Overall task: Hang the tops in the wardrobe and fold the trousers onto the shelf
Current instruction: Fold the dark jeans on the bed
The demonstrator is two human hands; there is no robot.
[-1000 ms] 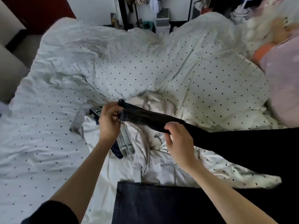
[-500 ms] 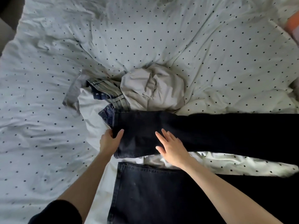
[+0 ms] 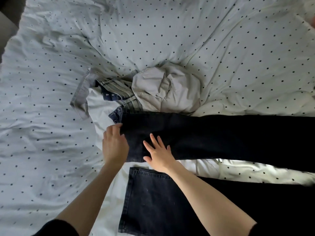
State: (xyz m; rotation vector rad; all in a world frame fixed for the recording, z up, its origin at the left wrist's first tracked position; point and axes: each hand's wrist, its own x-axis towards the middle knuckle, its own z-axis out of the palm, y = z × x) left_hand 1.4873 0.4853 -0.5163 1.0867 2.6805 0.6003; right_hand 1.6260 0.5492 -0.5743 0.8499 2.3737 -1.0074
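Dark jeans [image 3: 213, 135] lie spread across the bed, one leg stretched from centre to the right edge, the other leg [image 3: 158, 201] nearer me. My left hand [image 3: 115, 145] grips the hem end of the far leg, fingers curled over its edge. My right hand [image 3: 157, 153] lies flat on that leg with fingers spread. Behind the jeans is a heap of clothes: a crumpled beige garment [image 3: 167, 91], blue denim jeans [image 3: 117, 94] and a white top [image 3: 98, 106].
The bed is covered by a white duvet with dark dots [image 3: 170, 31], rumpled in the middle. A dark floor strip [image 3: 8, 14] shows at the top left corner beyond the bed's edge.
The far jeans leg, held up in the air a second ago, now lies flat on the bed. My right hand let go and opened flat on it; my view tilted down.
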